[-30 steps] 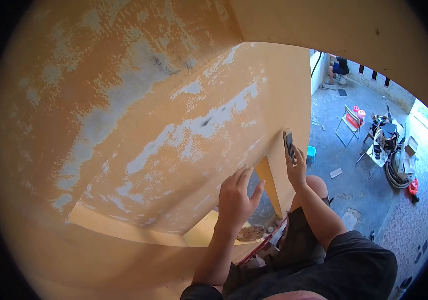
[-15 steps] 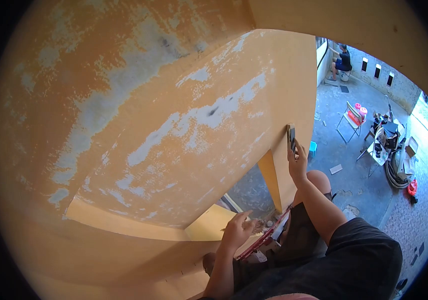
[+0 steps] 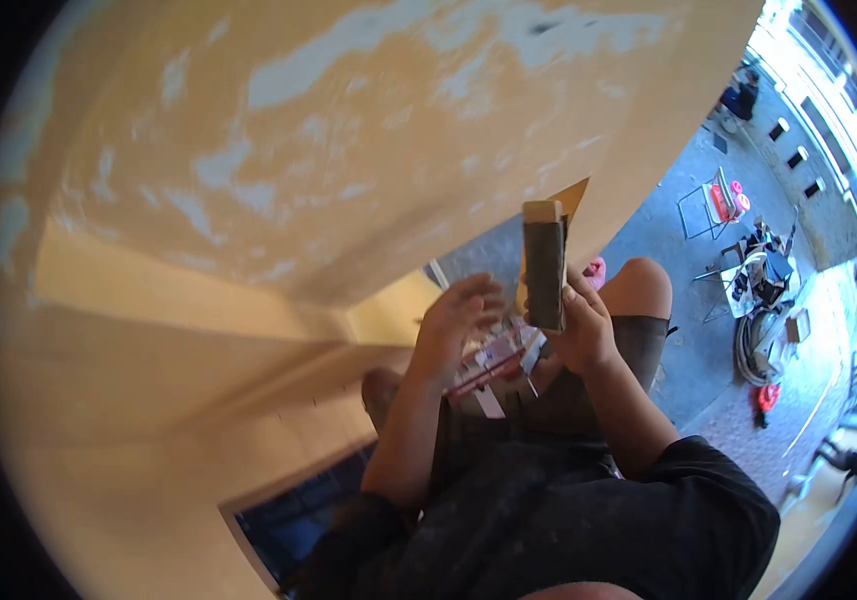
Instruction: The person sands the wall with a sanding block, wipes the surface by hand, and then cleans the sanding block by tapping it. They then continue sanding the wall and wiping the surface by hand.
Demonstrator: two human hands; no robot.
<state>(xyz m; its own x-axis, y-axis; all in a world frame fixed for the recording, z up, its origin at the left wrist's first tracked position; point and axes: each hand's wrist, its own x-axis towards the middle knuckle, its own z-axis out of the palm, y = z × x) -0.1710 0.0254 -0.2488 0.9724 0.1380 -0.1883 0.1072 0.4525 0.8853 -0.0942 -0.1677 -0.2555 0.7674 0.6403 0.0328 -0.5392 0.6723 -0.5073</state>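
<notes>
One block (image 3: 546, 275) is in view, up in front of the person's lap, gripped near its lower end by the right hand (image 3: 586, 335). Its long axis runs nearly straight up and down in the view, one end pointing away from the person toward the patchy wall (image 3: 378, 160), the other down toward the lap; its broad dark face is turned to the head camera, and a lighter tan end shows at the top. The left hand (image 3: 456, 320) is left of the block and apart from both it and the right hand, fingers loosely bent, with nothing seen in it. The left fingers are blurred, and part of the right hand's grip is hidden by the block. Below the block, a red-edged thing (image 3: 498, 372) between two knees is hard to make out. Far to the block's right are one folding chair (image 3: 725, 195), one coil of hose (image 3: 746, 350) and one red bag (image 3: 767, 397); the pile (image 3: 770, 265) beside the hose is too jumbled to count. Farther up and right of the block, three slots (image 3: 797, 157) pierce a pale wall (image 3: 838, 225), near one small, dim person (image 3: 740, 98). Below and left of the block, a dark window (image 3: 293, 515) is partly covered by the sleeve (image 3: 348, 545).
</notes>
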